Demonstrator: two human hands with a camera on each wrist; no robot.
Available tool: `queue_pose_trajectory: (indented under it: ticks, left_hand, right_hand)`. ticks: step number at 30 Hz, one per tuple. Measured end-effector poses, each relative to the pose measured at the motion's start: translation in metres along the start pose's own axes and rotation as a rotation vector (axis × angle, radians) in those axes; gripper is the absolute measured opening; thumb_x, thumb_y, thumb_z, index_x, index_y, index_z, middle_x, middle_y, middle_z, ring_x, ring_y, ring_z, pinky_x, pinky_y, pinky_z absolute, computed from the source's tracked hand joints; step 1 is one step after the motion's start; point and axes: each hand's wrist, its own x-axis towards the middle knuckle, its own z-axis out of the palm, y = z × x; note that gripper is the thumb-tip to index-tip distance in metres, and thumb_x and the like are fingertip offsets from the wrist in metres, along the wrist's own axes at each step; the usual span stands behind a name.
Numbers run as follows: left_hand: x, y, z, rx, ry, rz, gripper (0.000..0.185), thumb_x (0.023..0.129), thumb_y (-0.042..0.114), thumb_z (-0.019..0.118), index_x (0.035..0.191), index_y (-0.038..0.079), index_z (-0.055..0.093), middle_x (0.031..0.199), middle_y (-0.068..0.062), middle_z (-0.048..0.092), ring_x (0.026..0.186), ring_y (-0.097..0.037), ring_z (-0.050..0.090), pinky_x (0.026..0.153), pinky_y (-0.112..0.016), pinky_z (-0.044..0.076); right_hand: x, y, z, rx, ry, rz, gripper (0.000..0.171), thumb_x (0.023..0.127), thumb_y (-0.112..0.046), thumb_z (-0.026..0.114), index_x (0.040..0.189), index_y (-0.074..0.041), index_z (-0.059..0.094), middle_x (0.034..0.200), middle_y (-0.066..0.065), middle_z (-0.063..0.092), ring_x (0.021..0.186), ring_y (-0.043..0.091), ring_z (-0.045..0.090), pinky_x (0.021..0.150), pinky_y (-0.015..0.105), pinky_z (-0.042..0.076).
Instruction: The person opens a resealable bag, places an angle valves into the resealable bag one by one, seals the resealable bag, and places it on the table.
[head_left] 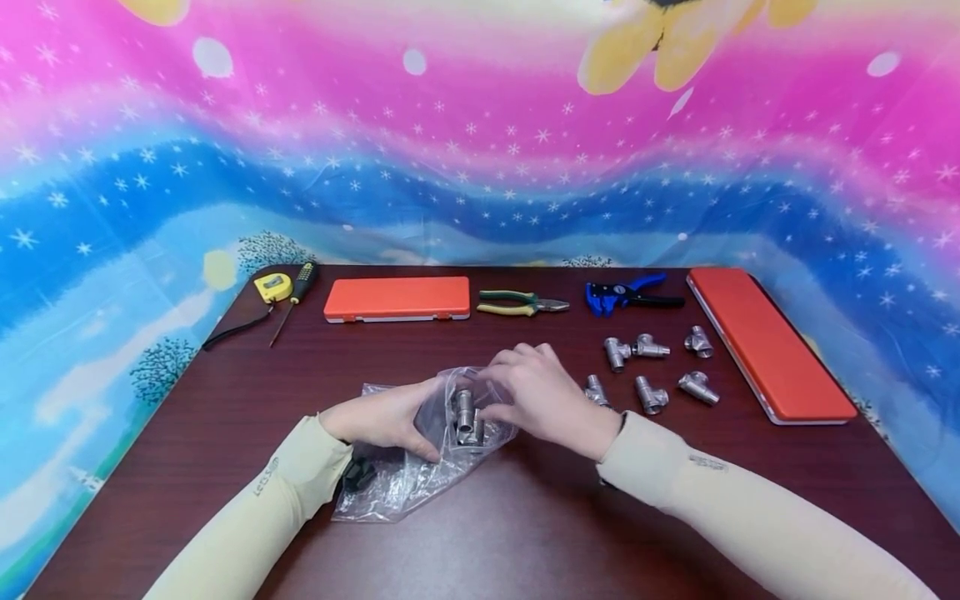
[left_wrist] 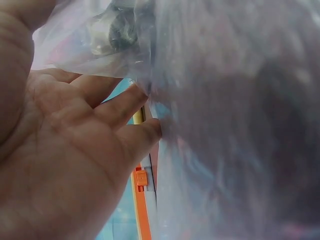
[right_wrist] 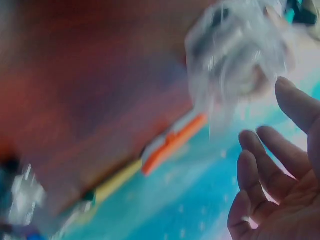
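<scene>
- The clear plastic bag [head_left: 420,454] is thin and slack; if you tug its mouth unevenly, the metal pipe fittings [head_left: 467,414] inside could tumble out and roll toward the loose tee fittings [head_left: 651,367] lying just beyond your right hand [head_left: 542,398].
- The film could also snag or tear on a fitting's threaded edge if you pull hard.
- Your left hand [head_left: 386,417] has its fingers [left_wrist: 131,105] only slightly bent and pressed together against the bag's wall; the fittings sit just past those fingertips.
- Your right hand arches over the bag's mouth, fingers [right_wrist: 265,160] spread and loosely bent. I cannot tell whether they pinch film or only touch it.
</scene>
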Motion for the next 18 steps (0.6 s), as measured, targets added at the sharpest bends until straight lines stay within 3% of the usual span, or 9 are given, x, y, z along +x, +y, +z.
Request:
queue_pose_trajectory:
  ticks: [4, 9, 13, 18]
  left_hand:
    - [0.001, -0.001, 0.001, 0.021, 0.002, 0.01, 0.102, 0.074, 0.027, 0.089, 0.154, 0.018, 0.027, 0.154, -0.002, 0.035, 0.138, -0.016, 0.036, 0.111, -0.043, 0.033]
    - [0.0, -0.001, 0.001, 0.005, -0.003, 0.017, 0.1, 0.074, 0.023, 0.089, 0.154, 0.02, 0.028, 0.155, -0.001, 0.033, 0.139, -0.016, 0.034, 0.109, -0.043, 0.035]
    - [-0.001, 0.0, 0.0, 0.017, -0.003, -0.014, 0.101, 0.075, 0.026, 0.089, 0.155, 0.024, 0.028, 0.156, -0.001, 0.031, 0.138, -0.017, 0.036, 0.108, -0.043, 0.037]
    - [-0.001, 0.001, 0.001, 0.047, 0.004, -0.018, 0.103, 0.074, 0.032, 0.089, 0.155, 0.026, 0.027, 0.157, -0.004, 0.032, 0.137, -0.019, 0.039, 0.108, -0.044, 0.037]
  right_hand:
    - [-0.014, 0.026, -0.026, 0.012, -0.076, 0.048, 0.046, 0.08, -0.036, 0.083, 0.118, -0.011, 0.073, 0.111, 0.004, 0.069, 0.102, 0.023, 0.059, 0.081, 0.042, 0.042]
    - [-0.039, 0.069, -0.048, 0.103, -0.31, 0.185, 0.057, 0.082, -0.027, 0.083, 0.132, -0.007, 0.063, 0.127, 0.012, 0.061, 0.116, 0.031, 0.055, 0.095, 0.05, 0.046]
    - [-0.054, 0.097, -0.047, 0.158, -0.439, 0.273, 0.066, 0.083, -0.023, 0.083, 0.139, -0.003, 0.055, 0.138, 0.019, 0.053, 0.127, 0.038, 0.049, 0.096, 0.051, 0.047]
    - [-0.061, 0.112, -0.036, 0.171, -0.466, 0.309, 0.068, 0.082, -0.025, 0.083, 0.14, -0.001, 0.054, 0.141, 0.019, 0.052, 0.133, 0.039, 0.044, 0.099, 0.052, 0.045]
